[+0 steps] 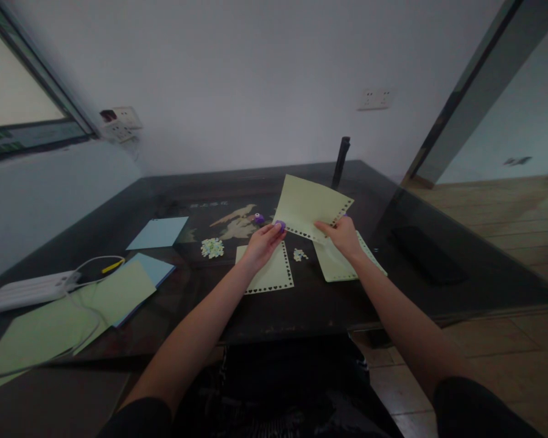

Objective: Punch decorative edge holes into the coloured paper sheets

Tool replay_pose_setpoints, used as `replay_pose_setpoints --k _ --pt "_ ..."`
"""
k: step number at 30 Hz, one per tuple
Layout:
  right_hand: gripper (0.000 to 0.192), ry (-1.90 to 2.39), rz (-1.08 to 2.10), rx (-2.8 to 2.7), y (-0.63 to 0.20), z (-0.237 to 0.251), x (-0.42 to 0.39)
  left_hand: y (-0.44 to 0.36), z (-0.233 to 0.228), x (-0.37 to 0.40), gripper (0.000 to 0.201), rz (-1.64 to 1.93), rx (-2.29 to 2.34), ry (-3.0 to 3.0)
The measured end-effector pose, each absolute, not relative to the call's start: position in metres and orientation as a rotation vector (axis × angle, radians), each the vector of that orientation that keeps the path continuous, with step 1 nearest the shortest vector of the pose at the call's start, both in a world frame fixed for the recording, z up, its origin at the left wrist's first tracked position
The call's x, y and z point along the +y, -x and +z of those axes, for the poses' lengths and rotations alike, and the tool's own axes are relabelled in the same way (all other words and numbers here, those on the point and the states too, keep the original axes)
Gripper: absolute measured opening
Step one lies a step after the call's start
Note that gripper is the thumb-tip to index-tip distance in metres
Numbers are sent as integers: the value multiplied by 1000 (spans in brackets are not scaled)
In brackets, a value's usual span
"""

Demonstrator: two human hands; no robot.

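My left hand (263, 244) is closed on a small purple paper punch (280, 225), which sits at the lower left corner of a pale yellow sheet (308, 204). My right hand (344, 237) grips that raised sheet near its right corner, thumb on top. A bit of purple shows behind the right fingers, too small to name. Small holes run along the sheet's lower and right edges. Under my left hand lies another punched sheet (274, 274), partly hidden. Below my right hand is a stack of punched yellow sheets (338, 264). A second purple punch (258, 218) lies beyond my left hand.
Paper cutouts form a larger pile (212, 247) and a smaller pile (300, 255) on the dark table (201, 298). Blue paper (159, 232), yellow paper (114, 292) and a white power strip (31, 291) with a cable lie left. A black object (427, 255) lies right.
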State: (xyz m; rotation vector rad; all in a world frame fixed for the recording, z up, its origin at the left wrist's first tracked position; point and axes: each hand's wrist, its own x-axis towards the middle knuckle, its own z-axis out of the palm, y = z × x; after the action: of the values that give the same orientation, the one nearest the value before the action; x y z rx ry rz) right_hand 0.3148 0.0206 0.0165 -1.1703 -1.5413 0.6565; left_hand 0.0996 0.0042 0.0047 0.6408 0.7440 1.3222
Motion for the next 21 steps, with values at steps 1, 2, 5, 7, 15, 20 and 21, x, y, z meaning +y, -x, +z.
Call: replay_pose_setpoints --k 1,2,5,7,15,20,21 --pt "28 1168 655 -1544 -315 16 21 -100 5 4 2 1324 740 -637" --pt "30 1167 650 -1547 -315 15 22 -100 5 4 2 1327 738 -635" --pt "34 1165 617 -1574 -316 14 23 -100 5 4 2 1336 738 -644" --pt "36 1154 601 -1594 -316 13 24 -100 6 4 3 1347 743 -647" --pt "32 1145 592 -1608 -316 14 22 -100 9 2 7 1339 748 -643" --pt "34 1135 576 -1609 -316 14 22 -99 7 3 11 1324 740 -656" --pt "34 1141 576 -1606 -316 14 22 -98 7 3 11 1322 740 -658"
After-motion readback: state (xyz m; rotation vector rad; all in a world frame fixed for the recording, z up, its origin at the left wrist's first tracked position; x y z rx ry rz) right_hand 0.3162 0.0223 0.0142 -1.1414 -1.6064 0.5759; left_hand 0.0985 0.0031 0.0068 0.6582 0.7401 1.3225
